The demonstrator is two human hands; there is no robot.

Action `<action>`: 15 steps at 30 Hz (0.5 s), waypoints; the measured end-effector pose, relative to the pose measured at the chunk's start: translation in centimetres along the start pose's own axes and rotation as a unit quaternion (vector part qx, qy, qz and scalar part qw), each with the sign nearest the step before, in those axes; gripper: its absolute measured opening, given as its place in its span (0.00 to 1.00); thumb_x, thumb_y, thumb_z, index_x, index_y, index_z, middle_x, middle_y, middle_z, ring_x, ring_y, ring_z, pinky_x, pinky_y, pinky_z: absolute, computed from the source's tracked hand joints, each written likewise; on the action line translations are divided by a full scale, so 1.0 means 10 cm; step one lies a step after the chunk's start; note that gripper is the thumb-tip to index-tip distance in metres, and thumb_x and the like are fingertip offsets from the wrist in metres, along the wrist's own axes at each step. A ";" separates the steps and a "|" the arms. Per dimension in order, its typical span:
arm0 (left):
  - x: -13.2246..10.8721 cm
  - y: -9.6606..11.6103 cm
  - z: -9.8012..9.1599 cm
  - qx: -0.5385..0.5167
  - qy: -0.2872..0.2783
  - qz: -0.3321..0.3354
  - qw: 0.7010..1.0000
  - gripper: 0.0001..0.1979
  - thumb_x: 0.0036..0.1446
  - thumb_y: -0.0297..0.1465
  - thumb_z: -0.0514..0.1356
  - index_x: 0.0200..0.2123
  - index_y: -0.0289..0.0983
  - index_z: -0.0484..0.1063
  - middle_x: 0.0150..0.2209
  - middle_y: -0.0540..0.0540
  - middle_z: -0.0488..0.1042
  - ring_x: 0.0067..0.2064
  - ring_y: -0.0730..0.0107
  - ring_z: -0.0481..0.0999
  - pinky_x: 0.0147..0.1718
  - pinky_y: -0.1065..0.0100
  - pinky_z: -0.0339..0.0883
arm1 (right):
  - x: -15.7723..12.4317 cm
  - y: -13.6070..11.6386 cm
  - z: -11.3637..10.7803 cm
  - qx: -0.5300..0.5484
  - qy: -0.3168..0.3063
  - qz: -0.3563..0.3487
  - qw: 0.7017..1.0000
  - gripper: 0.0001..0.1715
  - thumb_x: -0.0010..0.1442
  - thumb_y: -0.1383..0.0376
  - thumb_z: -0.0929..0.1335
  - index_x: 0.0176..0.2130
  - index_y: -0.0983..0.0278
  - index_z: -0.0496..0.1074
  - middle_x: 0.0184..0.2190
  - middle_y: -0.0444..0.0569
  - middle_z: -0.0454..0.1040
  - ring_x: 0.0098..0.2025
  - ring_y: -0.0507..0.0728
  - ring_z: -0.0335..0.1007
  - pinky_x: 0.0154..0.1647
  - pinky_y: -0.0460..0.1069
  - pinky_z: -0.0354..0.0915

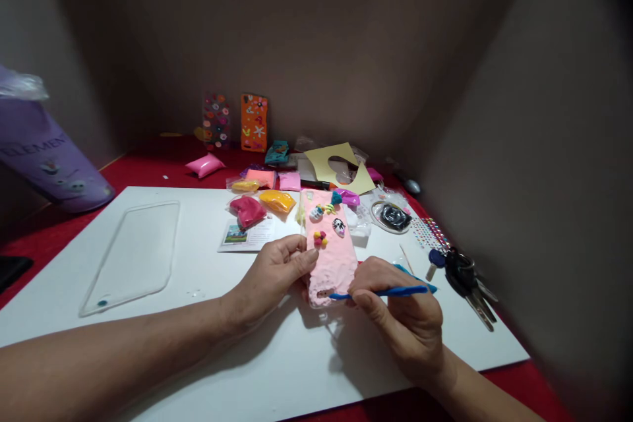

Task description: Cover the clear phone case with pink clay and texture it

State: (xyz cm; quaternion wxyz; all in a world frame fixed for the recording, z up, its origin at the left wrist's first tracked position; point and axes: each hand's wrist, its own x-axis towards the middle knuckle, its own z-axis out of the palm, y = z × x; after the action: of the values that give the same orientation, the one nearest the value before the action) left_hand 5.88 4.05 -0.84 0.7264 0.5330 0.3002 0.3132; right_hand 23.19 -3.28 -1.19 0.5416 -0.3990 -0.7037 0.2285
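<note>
My left hand (279, 270) grips the left side of a phone case (333, 257) coated in pink clay, thumb on its face. Small clay ornaments and a black-and-white oval piece (339, 227) sit on its upper half. The case is held up, tilted toward me, above the white board (208, 362). In my right hand (403, 320) is a blue modelling tool (403, 291), gripped like a pen. Its tip touches the pink clay beside the oblong opening at the case's lower end. My right fingers lie close to the case's lower right edge.
A clear phone case (133, 257) lies at the left. Bagged clay, such as a yellow packet (277, 200) and a red one (248, 211), is behind my hands. Keys (469, 283) lie at the right. A purple tumbler (44, 151) leans at far left; an orange decorated case (254, 122) stands behind.
</note>
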 end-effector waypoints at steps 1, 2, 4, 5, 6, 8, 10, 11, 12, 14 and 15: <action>0.00 0.00 0.00 0.001 0.000 0.000 1.000 0.13 0.59 0.35 0.56 0.25 0.34 0.62 0.20 0.52 0.66 0.21 0.79 0.67 0.21 0.76 0.58 | 0.00 0.00 0.00 0.001 0.003 0.001 1.000 0.07 0.57 0.73 0.64 0.31 0.65 0.70 0.25 0.47 0.70 0.29 0.54 0.64 0.30 0.53 0.60; 0.00 0.00 0.00 0.002 0.001 0.000 1.000 0.13 0.58 0.35 0.56 0.25 0.34 0.62 0.20 0.52 0.66 0.21 0.79 0.67 0.21 0.75 0.58 | -0.01 0.00 0.00 0.001 0.008 0.002 1.000 0.07 0.58 0.73 0.64 0.30 0.65 0.70 0.25 0.46 0.69 0.29 0.54 0.64 0.30 0.53 0.60; 0.00 0.01 0.00 0.004 0.004 -0.001 1.000 0.13 0.58 0.35 0.56 0.25 0.34 0.62 0.21 0.52 0.66 0.21 0.78 0.67 0.21 0.75 0.59 | -0.02 0.00 -0.01 0.012 0.025 0.010 1.000 0.07 0.58 0.73 0.64 0.30 0.65 0.69 0.25 0.46 0.68 0.29 0.54 0.64 0.30 0.52 0.60; 0.00 0.01 0.00 0.003 0.005 -0.002 1.000 0.12 0.58 0.35 0.56 0.26 0.34 0.62 0.21 0.52 0.66 0.21 0.78 0.67 0.22 0.74 0.60 | -0.03 0.00 -0.01 0.015 0.035 0.017 0.999 0.07 0.59 0.72 0.64 0.31 0.65 0.69 0.25 0.46 0.68 0.29 0.54 0.64 0.30 0.53 0.60; 0.00 0.01 0.00 0.002 0.006 -0.002 1.000 0.12 0.58 0.36 0.56 0.26 0.34 0.62 0.22 0.51 0.66 0.22 0.78 0.67 0.22 0.74 0.60 | -0.03 0.00 -0.01 0.020 0.043 0.014 0.999 0.07 0.59 0.72 0.63 0.31 0.64 0.69 0.25 0.46 0.68 0.29 0.54 0.64 0.30 0.53 0.60; 0.00 0.02 0.00 0.001 0.008 -0.002 1.000 0.11 0.58 0.35 0.56 0.27 0.34 0.63 0.23 0.51 0.67 0.22 0.77 0.67 0.23 0.72 0.61 | -0.04 0.01 -0.01 0.027 0.047 0.015 0.998 0.07 0.60 0.72 0.63 0.31 0.64 0.69 0.25 0.46 0.68 0.29 0.54 0.65 0.31 0.53 0.59; 0.00 0.02 0.00 -0.001 0.005 -0.003 1.000 0.11 0.58 0.35 0.56 0.29 0.33 0.64 0.24 0.50 0.67 0.23 0.76 0.67 0.24 0.71 0.62 | -0.05 0.01 -0.02 0.031 0.040 0.016 0.999 0.08 0.60 0.72 0.63 0.31 0.64 0.69 0.25 0.46 0.68 0.29 0.54 0.65 0.31 0.53 0.59; 0.00 0.02 0.00 -0.002 0.003 -0.003 1.000 0.11 0.58 0.36 0.56 0.29 0.33 0.64 0.24 0.50 0.67 0.23 0.76 0.67 0.24 0.71 0.62 | -0.05 0.01 -0.02 0.031 0.035 0.018 0.999 0.08 0.60 0.72 0.63 0.31 0.64 0.69 0.25 0.46 0.68 0.29 0.54 0.65 0.31 0.53 0.59; 0.00 0.01 0.00 -0.002 0.002 -0.003 1.000 0.11 0.58 0.36 0.56 0.29 0.33 0.64 0.24 0.50 0.67 0.23 0.76 0.67 0.24 0.71 0.62 | -0.05 0.01 -0.02 0.030 0.030 0.017 0.999 0.07 0.60 0.72 0.63 0.31 0.64 0.69 0.25 0.46 0.68 0.29 0.54 0.64 0.30 0.53 0.59; 0.00 0.01 0.00 -0.004 -0.001 -0.003 1.000 0.12 0.58 0.36 0.56 0.28 0.34 0.64 0.23 0.50 0.67 0.23 0.76 0.67 0.24 0.71 0.61 | -0.05 0.01 -0.01 0.027 0.023 0.015 0.999 0.07 0.59 0.72 0.63 0.32 0.64 0.69 0.25 0.46 0.68 0.29 0.54 0.64 0.30 0.53 0.59; 0.00 0.01 0.00 -0.004 -0.002 -0.003 1.000 0.12 0.58 0.36 0.56 0.28 0.34 0.64 0.23 0.50 0.66 0.23 0.76 0.67 0.24 0.71 0.61 | -0.05 0.01 -0.01 0.026 0.021 0.013 0.999 0.07 0.59 0.72 0.63 0.32 0.64 0.69 0.25 0.46 0.68 0.29 0.54 0.64 0.30 0.53 0.59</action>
State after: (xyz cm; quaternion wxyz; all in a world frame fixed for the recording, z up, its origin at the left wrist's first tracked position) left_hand 5.87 4.07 -0.73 0.7299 0.5297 0.2995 0.3114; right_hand 23.40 -3.59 -1.53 0.5632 -0.3991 -0.6807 0.2453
